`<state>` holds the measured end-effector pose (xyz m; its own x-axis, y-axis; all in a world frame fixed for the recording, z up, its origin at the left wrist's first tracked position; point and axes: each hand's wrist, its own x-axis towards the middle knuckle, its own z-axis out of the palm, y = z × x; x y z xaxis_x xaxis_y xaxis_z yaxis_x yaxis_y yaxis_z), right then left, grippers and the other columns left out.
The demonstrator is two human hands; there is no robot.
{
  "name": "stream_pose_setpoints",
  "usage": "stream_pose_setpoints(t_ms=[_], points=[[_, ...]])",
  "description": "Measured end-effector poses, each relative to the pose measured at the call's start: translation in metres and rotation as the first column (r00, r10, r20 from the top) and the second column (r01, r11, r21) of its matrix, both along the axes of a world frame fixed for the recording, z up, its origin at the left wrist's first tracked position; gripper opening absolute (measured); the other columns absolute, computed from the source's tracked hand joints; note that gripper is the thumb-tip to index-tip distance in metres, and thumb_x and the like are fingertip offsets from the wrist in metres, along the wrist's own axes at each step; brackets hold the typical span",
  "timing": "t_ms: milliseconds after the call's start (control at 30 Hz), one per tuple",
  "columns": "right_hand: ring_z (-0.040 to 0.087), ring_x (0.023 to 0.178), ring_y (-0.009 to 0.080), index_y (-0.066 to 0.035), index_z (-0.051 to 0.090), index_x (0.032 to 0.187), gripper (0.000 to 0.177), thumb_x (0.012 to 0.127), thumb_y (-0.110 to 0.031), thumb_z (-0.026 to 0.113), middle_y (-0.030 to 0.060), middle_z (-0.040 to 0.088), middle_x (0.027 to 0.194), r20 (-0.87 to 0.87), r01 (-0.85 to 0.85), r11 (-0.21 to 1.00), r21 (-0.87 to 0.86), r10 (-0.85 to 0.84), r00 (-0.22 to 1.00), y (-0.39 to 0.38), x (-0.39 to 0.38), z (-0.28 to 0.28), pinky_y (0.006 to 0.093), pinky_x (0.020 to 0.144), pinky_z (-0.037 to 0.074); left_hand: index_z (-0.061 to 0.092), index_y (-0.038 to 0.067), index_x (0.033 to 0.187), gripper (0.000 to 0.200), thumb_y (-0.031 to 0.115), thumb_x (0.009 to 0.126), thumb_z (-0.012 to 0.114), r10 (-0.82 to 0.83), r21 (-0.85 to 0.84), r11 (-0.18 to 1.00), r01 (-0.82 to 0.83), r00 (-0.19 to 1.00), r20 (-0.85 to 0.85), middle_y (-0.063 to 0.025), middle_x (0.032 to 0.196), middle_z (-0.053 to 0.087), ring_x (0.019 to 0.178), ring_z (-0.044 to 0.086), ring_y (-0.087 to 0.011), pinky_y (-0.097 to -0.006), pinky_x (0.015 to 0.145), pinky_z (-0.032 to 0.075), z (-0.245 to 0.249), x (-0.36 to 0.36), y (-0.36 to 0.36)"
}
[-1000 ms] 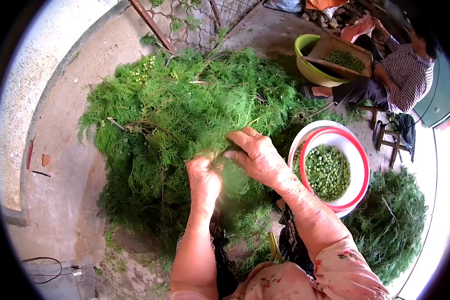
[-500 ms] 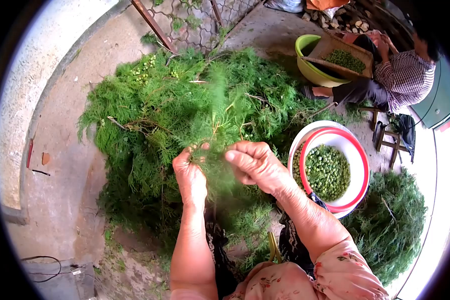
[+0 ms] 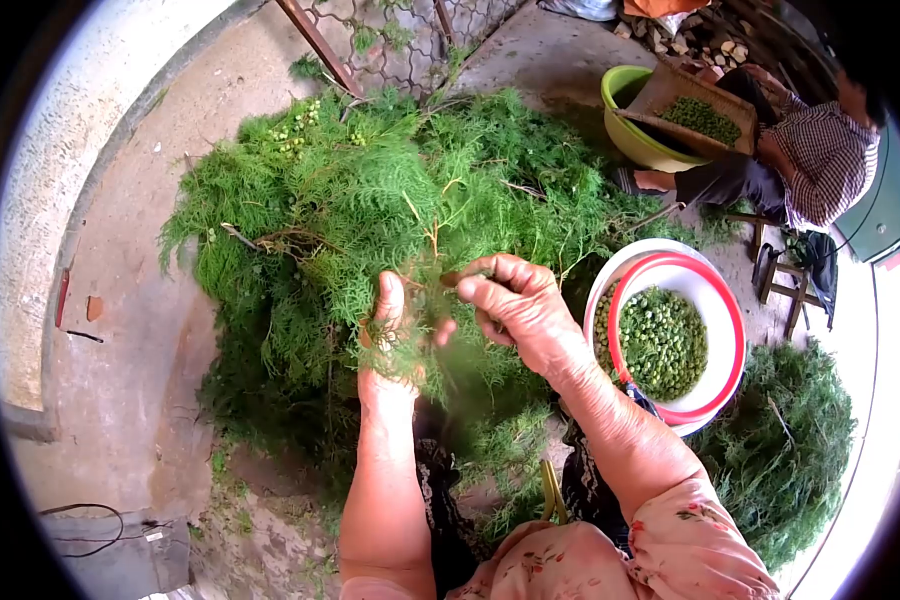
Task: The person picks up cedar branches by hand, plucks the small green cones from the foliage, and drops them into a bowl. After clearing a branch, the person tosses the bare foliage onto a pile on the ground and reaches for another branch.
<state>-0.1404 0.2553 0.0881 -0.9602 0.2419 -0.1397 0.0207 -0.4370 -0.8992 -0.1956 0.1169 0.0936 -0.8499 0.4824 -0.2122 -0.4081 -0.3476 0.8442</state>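
Note:
In the head view my left hand [image 3: 386, 335] is around a feathery green conifer branch [image 3: 432, 225], thumb pointing up, its fingers partly covered by the fronds. My right hand [image 3: 520, 305] is just to the right, thumb and fingers pinched together at the branch's edge. Whatever sits in that pinch is too small to make out. Beneath both hands spreads a large heap of cut conifer branches [image 3: 270, 220], with a cluster of pale green cones [image 3: 295, 130] at its upper left. Right of my right hand, a white basin with a red rim [image 3: 735, 335] holds many small green cones [image 3: 660, 345].
A second pile of conifer branches [image 3: 785, 440] lies at the lower right. Another person [image 3: 820, 150] sits at upper right with a woven tray [image 3: 730, 100] of green cones over a yellow-green tub [image 3: 625, 140]. A small wooden stool [image 3: 795, 290] stands nearby. A curved concrete wall [image 3: 45, 200] bounds the left.
My left hand has opened its thumb upward and its grip sits lower in the fronds. The branch's blurred tip has settled. My right hand stays pinched, at about the same place.

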Motion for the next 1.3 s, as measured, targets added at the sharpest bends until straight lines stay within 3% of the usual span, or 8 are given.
stream_pose_setpoints(t_ms=[133, 167, 533, 800, 867, 933, 1067, 1300], points=[[0.054, 0.06, 0.0106, 0.001, 0.062, 0.088, 0.01, 0.08, -0.005, 0.063, 0.0064, 0.059, 0.078, -0.341, 0.184, 0.697, 0.693, 0.091, 0.936, 0.0, -0.005, -0.007, 0.022, 0.049, 0.044, 0.051, 0.007, 0.115, 0.059, 0.057, 0.087, 0.041, 0.024, -0.002, 1.0, -0.024, 1.0, -0.006, -0.0065, 0.101, 0.06, 0.077, 0.056, -0.0153, -0.0279, 0.063, 0.044, -0.007, 0.0, -0.001], [0.052, 0.069, 0.0171, -0.003, 0.065, 0.087, 0.016, 0.072, 0.002, 0.064, 0.006, 0.052, 0.071, -0.273, 0.131, 0.816, 0.563, 0.034, 0.961, -0.004, 0.0, -0.006, 0.0277, 0.058, 0.044, 0.049, 0.006, 0.117, 0.063, 0.06, 0.085, 0.041, 0.004, -0.02, 1.0, -0.004, 1.0, -0.005, -0.0057, 0.103, 0.059, 0.081, 0.055, -0.0154, -0.0289, 0.066, 0.044, -0.005, 0.001, -0.001], [0.061, 0.069, 0.0285, -0.013, 0.061, 0.106, 0.035, 0.072, -0.008, 0.065, 0.0111, 0.056, 0.086, -0.159, 0.119, 0.236, 0.965, 0.16, 0.974, -0.01, -0.001, 0.0, 0.0356, 0.06, 0.051, 0.039, 0.008, 0.13, 0.074, 0.064, 0.082, 0.042, -0.122, -0.075, 0.99, 0.121, 0.993, -0.006, -0.0059, 0.121, 0.048, 0.108, 0.044, -0.019, -0.0377, 0.094, 0.033, -0.001, 0.008, -0.001], [0.059, 0.075, 0.0338, -0.004, 0.057, 0.096, 0.024, 0.074, -0.008, 0.066, 0.0156, 0.058, 0.087, -0.301, 0.249, 0.545, 0.8, 0.006, 0.954, -0.008, -0.009, -0.012, 0.0369, 0.065, 0.049, 0.053, 0.006, 0.113, 0.057, 0.054, 0.083, 0.051, -0.135, -0.067, 0.988, 0.138, 0.99, 0.036, -0.007, 0.108, 0.055, 0.101, 0.05, -0.0173, -0.0328, 0.087, 0.04, -0.007, 0.005, 0.003], [0.057, 0.064, 0.0149, -0.002, 0.057, 0.096, 0.019, 0.08, -0.01, 0.063, 0.0088, 0.06, 0.078, -0.311, 0.279, 0.635, 0.72, -0.064, 0.948, -0.005, -0.011, -0.007, 0.0264, 0.06, 0.047, 0.054, 0.006, 0.11, 0.054, 0.051, 0.081, 0.056, -0.108, -0.134, 0.986, 0.102, 0.993, -0.038, -0.0056, 0.098, 0.06, 0.085, 0.057, -0.0151, -0.0327, 0.075, 0.048, -0.038, -0.002, 0.002], [0.05, 0.052, 0.0093, -0.002, 0.057, 0.095, 0.016, 0.083, -0.012, 0.061, 0.0056, 0.061, 0.078, -0.069, 0.125, 0.935, 0.333, -0.109, 0.992, 0.001, -0.01, 0.001, 0.0221, 0.045, 0.04, 0.054, 0.005, 0.107, 0.046, 0.046, 0.089, 0.046, -0.169, -0.089, 0.981, 0.172, 0.985, 0.04, -0.0079, 0.09, 0.061, 0.077, 0.057, -0.0165, -0.0305, 0.07, 0.046, -0.02, 0.006, 0.006], [0.042, 0.043, 0.0076, -0.004, 0.058, 0.097, 0.016, 0.085, -0.015, 0.059, 0.0072, 0.06, 0.081, 0.024, 0.145, 0.969, -0.199, -0.143, 0.989, 0.022, -0.01, 0.001, 0.0194, 0.035, 0.027, 0.052, 0.01, 0.103, 0.039, 0.045, 0.086, 0.053, -0.088, -0.047, 0.995, 0.092, 0.993, 0.078, -0.0073, 0.089, 0.061, 0.072, 0.058, -0.0155, -0.0289, 0.064, 0.045, -0.017, 0.001, 0.001], [0.044, 0.043, 0.0067, -0.002, 0.06, 0.088, 0.023, 0.081, -0.022, 0.066, 0.0031, 0.058, 0.069, 0.238, -0.012, 1.0, 0.011, 0.008, 0.971, 0.016, -0.008, -0.013, 0.0201, 0.033, 0.026, 0.053, 0.006, 0.101, 0.019, 0.022, 0.089, 0.05, -0.003, -0.011, 1.0, 0.004, 0.999, 0.033, -0.0065, 0.088, 0.061, 0.068, 0.054, -0.0124, -0.024, 0.062, 0.041, -0.011, 0.001, -0.001]])
